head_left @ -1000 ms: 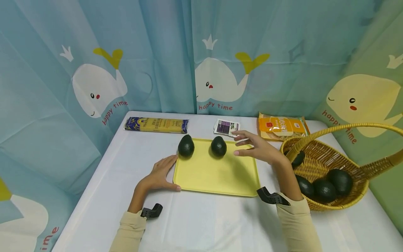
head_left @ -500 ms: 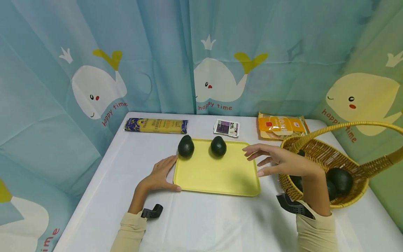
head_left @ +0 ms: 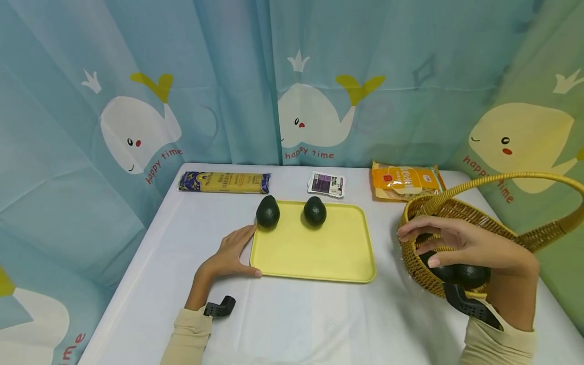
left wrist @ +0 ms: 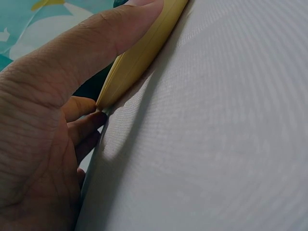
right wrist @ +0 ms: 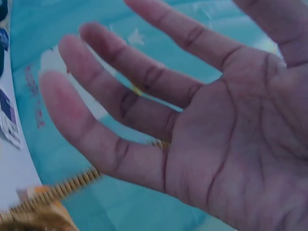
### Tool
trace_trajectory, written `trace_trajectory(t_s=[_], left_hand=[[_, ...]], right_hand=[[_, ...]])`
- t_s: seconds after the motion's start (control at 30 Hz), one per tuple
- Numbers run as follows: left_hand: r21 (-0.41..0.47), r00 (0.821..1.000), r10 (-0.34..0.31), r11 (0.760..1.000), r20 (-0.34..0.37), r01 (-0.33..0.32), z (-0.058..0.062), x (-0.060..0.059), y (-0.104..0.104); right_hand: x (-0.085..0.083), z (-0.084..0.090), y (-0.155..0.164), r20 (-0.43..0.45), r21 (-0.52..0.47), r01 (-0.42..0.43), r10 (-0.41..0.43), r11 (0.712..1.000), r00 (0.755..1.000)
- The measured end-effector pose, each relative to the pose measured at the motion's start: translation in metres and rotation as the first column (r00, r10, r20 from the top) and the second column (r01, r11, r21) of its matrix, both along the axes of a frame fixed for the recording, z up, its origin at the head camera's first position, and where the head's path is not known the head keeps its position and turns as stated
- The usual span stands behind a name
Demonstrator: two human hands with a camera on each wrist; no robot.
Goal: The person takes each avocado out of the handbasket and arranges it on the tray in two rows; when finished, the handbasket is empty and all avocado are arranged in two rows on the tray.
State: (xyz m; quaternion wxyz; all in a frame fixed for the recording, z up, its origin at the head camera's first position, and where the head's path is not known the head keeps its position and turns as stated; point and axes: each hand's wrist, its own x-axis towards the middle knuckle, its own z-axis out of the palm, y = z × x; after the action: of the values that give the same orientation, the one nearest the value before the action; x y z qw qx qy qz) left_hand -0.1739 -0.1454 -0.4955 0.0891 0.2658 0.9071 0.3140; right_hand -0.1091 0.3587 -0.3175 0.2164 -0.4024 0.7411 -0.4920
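A yellow tray (head_left: 315, 253) lies on the white table with two dark avocados, one (head_left: 267, 212) at its back left corner and another (head_left: 315, 211) beside it. My left hand (head_left: 230, 253) rests flat against the tray's left edge (left wrist: 139, 53), thumb along the front corner. My right hand (head_left: 456, 243) hovers open, fingers spread, over the wicker basket (head_left: 461, 218) at the right, just above dark avocados (head_left: 470, 275) inside. The right wrist view shows only the spread palm (right wrist: 202, 125) holding nothing.
Along the back edge lie a blue and yellow pasta packet (head_left: 223, 182), a small purple and white packet (head_left: 326, 183) and an orange bag (head_left: 406, 181). The basket's tall handle (head_left: 515, 178) arches over it. Whale-print curtains surround the table.
My right hand has moved right from beside the tray's avocado, across the tray's edge, to above the basket. The left hand and the two tray avocados stay put.
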Motion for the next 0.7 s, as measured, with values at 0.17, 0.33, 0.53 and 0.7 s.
trace_trajectory(t_s=[0.17,0.33,0.53,0.7], left_hand=[[0.005,1.000,0.003,1.000,0.016,-0.003,-0.001,-0.001,-0.002],[0.012,1.000,0.006,1.000,0.018,-0.006,-0.002,-0.003,-0.003],[0.009,1.000,-0.001,1.000,0.024,0.001,-0.003,-0.004,-0.002],[0.005,1.000,0.001,1.000,0.021,-0.001,-0.003,-0.003,-0.001]], right_hand=[[-0.001,-0.001,0.030,0.080,-0.067,-0.017,0.022,0.998,0.997],[-0.015,-0.010,0.064,0.121,-0.194,-0.053,0.078,0.980,0.990],[-0.028,-0.026,0.095,0.082,-0.087,0.136,-0.129,0.987,0.988],[-0.043,-0.038,0.108,0.204,-0.042,0.230,-0.218,0.972,0.955]])
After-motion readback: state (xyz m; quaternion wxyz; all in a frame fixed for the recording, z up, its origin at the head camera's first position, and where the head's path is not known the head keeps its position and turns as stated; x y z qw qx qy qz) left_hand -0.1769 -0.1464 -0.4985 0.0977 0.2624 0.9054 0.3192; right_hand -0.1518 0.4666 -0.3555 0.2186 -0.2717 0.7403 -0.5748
